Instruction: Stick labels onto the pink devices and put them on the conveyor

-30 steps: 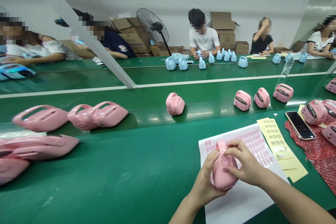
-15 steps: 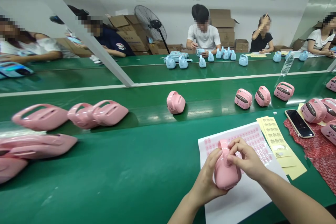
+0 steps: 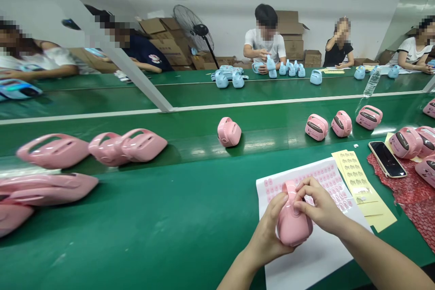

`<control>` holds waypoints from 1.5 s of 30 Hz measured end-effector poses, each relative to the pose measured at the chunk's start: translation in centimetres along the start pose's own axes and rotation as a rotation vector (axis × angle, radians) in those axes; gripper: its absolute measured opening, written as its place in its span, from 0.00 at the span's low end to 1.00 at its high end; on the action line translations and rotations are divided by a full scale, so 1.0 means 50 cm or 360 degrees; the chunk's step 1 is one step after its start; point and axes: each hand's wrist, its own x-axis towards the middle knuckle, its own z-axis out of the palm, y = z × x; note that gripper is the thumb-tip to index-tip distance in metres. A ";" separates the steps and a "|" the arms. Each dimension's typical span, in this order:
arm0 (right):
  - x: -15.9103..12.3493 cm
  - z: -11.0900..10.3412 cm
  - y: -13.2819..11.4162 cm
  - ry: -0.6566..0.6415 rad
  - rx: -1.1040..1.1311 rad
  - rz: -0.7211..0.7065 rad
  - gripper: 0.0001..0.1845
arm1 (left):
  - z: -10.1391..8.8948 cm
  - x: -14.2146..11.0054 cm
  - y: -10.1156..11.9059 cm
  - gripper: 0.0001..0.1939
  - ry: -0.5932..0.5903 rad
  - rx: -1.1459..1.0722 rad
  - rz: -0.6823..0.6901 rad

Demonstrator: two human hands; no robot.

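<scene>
My left hand is wrapped round the side of a pink plastic housing with a carrying handle, holding it above the paper. Thumb and fingers of my right hand are pinched together against the housing at the foot of its handle; what lies between the fingertips is hidden. Under both hands is a white sheet with rows of small pink stickers. Beside it, to the right, lie yellow sticker sheets with small printed marks.
A phone rests on red bubble wrap at the right. Several pink housings stand on the green belt and more at the left. A clear bottle stands farther back. Across the belt, co-workers handle blue housings.
Both my hands and the pink housing stay almost still. Across the belt, the co-worker in white has reached forward to a blue housing.
</scene>
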 end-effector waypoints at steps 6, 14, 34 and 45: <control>-0.007 0.013 0.007 0.0054 -0.0201 -0.0206 0.05 | -0.007 -0.004 0.001 0.55 0.0000 0.0005 -0.0030; -0.034 0.039 0.026 0.0299 -0.0746 -0.0575 0.09 | -0.011 -0.010 0.005 0.55 0.0026 0.0032 0.0005; 0.191 0.009 0.059 0.0322 -0.0267 0.0282 0.14 | 0.002 -0.012 -0.038 0.32 0.0611 -0.0630 -0.0935; 0.475 0.019 0.074 0.0645 -0.0833 0.0293 0.08 | 0.031 -0.015 -0.104 0.10 0.0388 -0.0208 -0.0616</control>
